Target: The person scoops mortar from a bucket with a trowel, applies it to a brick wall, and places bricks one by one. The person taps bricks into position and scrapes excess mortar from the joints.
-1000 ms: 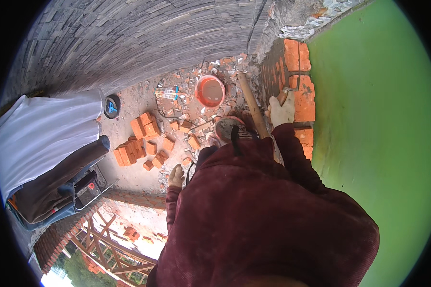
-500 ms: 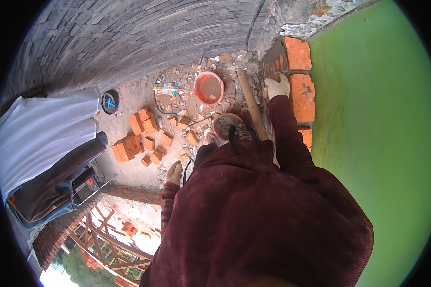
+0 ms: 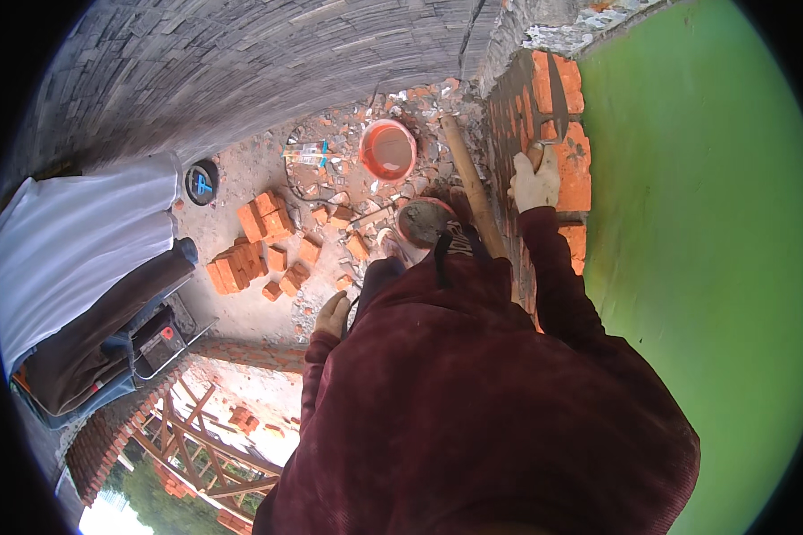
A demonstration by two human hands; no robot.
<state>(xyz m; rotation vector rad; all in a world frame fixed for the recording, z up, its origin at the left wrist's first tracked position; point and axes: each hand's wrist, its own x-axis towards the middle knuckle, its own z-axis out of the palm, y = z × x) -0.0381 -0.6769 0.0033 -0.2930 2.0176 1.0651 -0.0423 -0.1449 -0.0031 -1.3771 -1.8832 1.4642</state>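
My right hand [image 3: 533, 174], in a pale glove, grips a trowel [image 3: 558, 98] by its handle, its blade lying along the top of the row of red bricks [image 3: 575, 165] beside the green wall. Grey mortar [image 3: 509, 98] smears the brickwork just left of it. A long wooden pole [image 3: 464, 156] leans left of that hand. My left hand [image 3: 334, 312], also gloved, hangs by my left side with loosely extended fingers, holding nothing. A bucket of grey mortar [image 3: 424, 222] sits by my feet; a red bucket of murky water [image 3: 386, 152] stands farther off.
Loose bricks [image 3: 236, 266], rubble [image 3: 424, 107] and a hose cover the floor to the left. A clear-and-blue tool [image 3: 308, 153] lies near a black round container [image 3: 201, 183]. Hanging clothes [image 3: 89, 232] fill the left side; timber framing [image 3: 196, 455] shows below. The green wall [image 3: 687, 267] bounds the right.
My right hand has moved along the bricks with the trowel, whose blade now reaches over the upper brick. My view has shifted slightly; my left hand remains by my side.
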